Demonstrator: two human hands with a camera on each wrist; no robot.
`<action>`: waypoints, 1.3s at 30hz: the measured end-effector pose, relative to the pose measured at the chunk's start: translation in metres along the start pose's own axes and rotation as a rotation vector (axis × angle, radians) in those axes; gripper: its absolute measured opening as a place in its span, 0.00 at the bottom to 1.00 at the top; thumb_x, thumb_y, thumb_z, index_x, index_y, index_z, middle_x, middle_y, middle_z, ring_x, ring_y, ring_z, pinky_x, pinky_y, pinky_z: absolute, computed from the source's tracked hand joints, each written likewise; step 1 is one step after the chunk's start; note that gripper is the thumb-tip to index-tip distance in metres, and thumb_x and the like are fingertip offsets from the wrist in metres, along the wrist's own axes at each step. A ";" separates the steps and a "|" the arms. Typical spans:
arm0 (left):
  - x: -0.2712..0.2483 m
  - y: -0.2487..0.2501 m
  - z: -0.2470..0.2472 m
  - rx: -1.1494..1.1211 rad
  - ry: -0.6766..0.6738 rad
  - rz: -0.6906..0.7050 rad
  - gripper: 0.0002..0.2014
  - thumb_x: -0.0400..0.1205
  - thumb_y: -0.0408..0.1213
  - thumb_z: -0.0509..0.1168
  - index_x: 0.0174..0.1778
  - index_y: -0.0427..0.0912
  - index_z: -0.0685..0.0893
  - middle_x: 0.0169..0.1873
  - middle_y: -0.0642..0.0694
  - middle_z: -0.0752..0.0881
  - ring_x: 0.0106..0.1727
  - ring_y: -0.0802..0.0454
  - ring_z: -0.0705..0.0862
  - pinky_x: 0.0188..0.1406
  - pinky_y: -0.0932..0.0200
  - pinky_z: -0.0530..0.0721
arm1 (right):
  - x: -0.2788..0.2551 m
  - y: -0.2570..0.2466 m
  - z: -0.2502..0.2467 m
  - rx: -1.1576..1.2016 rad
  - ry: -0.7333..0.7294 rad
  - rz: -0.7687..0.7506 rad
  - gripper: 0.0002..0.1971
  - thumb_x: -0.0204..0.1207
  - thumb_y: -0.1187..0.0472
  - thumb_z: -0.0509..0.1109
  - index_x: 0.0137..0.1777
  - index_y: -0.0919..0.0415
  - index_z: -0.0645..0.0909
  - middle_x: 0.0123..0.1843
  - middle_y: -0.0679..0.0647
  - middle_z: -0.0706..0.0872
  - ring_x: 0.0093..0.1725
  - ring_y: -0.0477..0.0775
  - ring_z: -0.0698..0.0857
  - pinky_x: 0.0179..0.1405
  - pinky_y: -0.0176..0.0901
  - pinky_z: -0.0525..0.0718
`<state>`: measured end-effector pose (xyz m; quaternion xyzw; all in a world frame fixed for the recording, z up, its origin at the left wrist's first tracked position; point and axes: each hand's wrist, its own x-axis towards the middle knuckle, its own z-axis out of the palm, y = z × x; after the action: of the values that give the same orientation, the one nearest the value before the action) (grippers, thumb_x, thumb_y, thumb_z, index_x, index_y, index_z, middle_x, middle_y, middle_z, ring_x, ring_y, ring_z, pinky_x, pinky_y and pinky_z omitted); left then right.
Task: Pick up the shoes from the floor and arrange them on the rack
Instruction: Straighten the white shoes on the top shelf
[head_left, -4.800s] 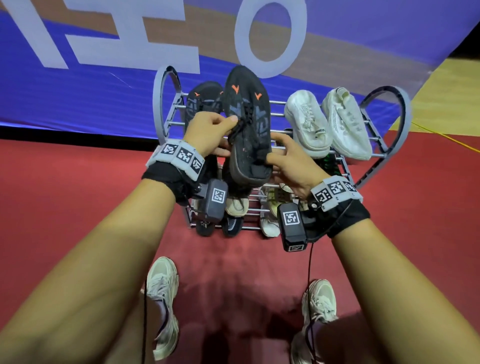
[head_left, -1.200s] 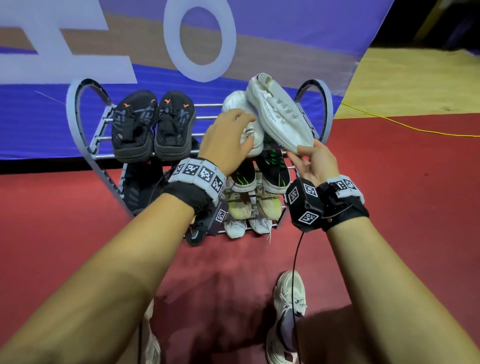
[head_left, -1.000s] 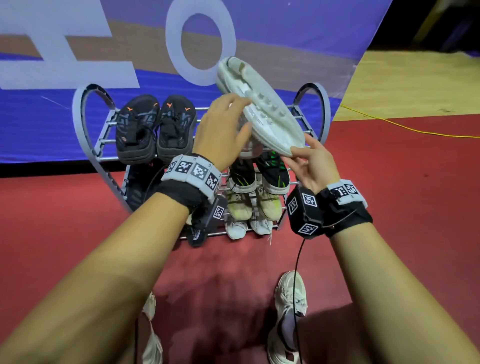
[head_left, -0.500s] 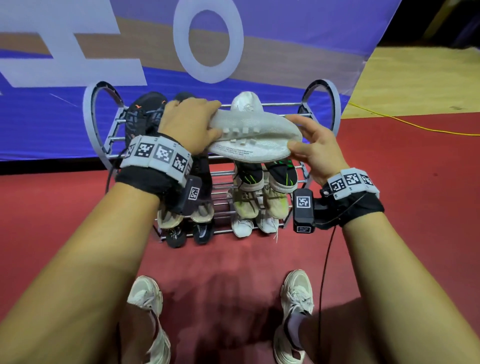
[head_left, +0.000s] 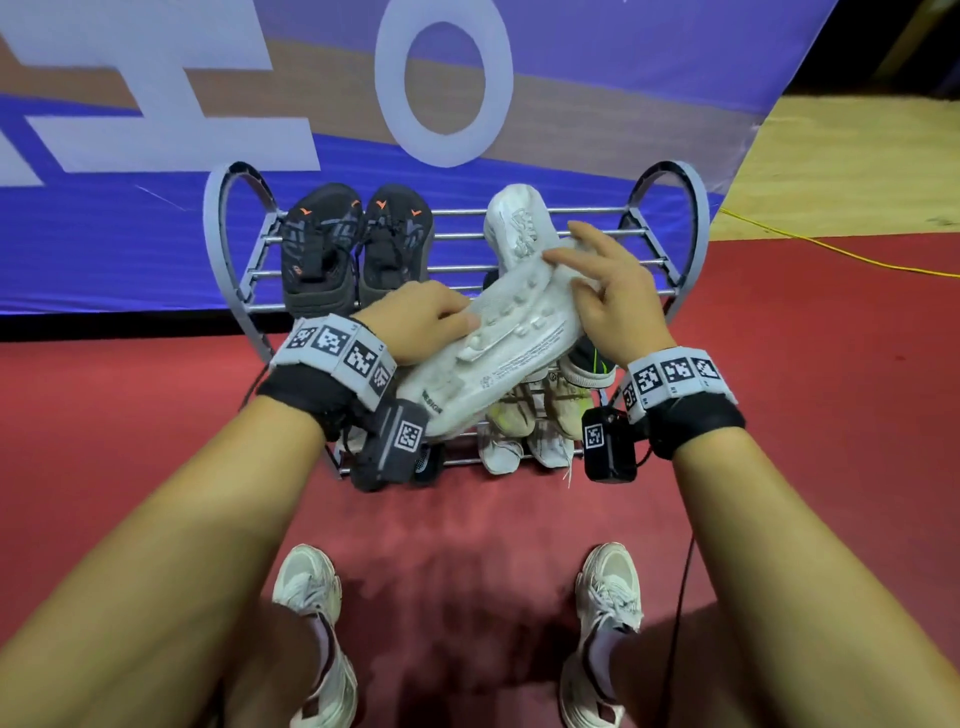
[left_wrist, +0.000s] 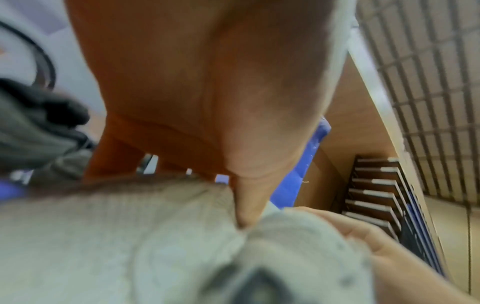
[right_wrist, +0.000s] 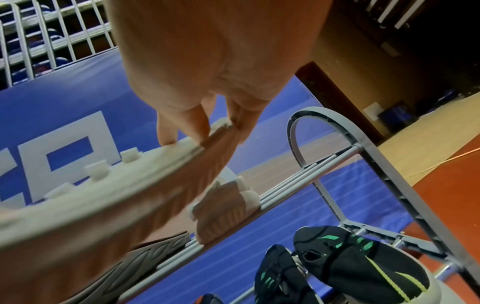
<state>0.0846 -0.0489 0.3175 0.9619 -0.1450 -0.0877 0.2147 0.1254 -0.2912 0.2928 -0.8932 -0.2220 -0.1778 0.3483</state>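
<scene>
I hold a white shoe (head_left: 498, 353) sole up in front of the grey rack (head_left: 670, 208), toe toward the top shelf, heel by my left wrist. My left hand (head_left: 431, 319) grips its heel half; in the left wrist view the thumb of my left hand (left_wrist: 246, 205) presses into the knit upper (left_wrist: 116, 236). My right hand (head_left: 597, 291) pinches the toe end, with fingers (right_wrist: 182, 127) on the studded sole (right_wrist: 116, 195). The matching white shoe (head_left: 514, 228) lies on the top shelf at right, beside two black shoes (head_left: 358, 244).
Lower shelves hold black-and-green shoes (right_wrist: 350, 257), pale yellow-green shoes (head_left: 566, 410) and white shoes (head_left: 501, 447). A blue banner (head_left: 130, 249) hangs right behind the rack. My own feet in white sneakers (head_left: 311, 587) stand on the red floor. A yellow cable (head_left: 831, 249) runs at right.
The white shoe was lifted off the top shelf, turned from toe-up to crosswise and sole up, and now tilts with its heel dropped toward my left wrist. Both hands moved with it.
</scene>
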 end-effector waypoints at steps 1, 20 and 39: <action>0.000 0.001 0.002 -0.031 0.029 0.000 0.19 0.87 0.47 0.58 0.37 0.36 0.81 0.33 0.42 0.83 0.38 0.43 0.81 0.44 0.50 0.79 | 0.000 -0.001 0.002 0.002 0.017 -0.019 0.25 0.75 0.72 0.63 0.70 0.52 0.81 0.81 0.53 0.68 0.80 0.54 0.66 0.81 0.46 0.63; 0.051 0.040 0.012 -0.297 0.563 -0.124 0.25 0.87 0.46 0.54 0.22 0.44 0.66 0.26 0.40 0.76 0.35 0.39 0.76 0.38 0.50 0.72 | -0.016 -0.022 -0.008 0.774 -0.067 0.433 0.28 0.75 0.67 0.74 0.75 0.56 0.72 0.62 0.55 0.86 0.49 0.53 0.90 0.36 0.47 0.88; 0.095 0.032 0.054 -0.172 0.312 -0.096 0.42 0.71 0.60 0.73 0.80 0.55 0.65 0.70 0.40 0.72 0.69 0.38 0.75 0.67 0.43 0.77 | 0.021 0.057 -0.014 0.441 0.177 0.686 0.11 0.75 0.61 0.63 0.53 0.49 0.82 0.46 0.52 0.89 0.52 0.61 0.89 0.58 0.63 0.86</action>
<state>0.1543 -0.1277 0.2730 0.9476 -0.0560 0.0403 0.3118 0.1703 -0.3327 0.2820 -0.8006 0.0866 -0.0759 0.5880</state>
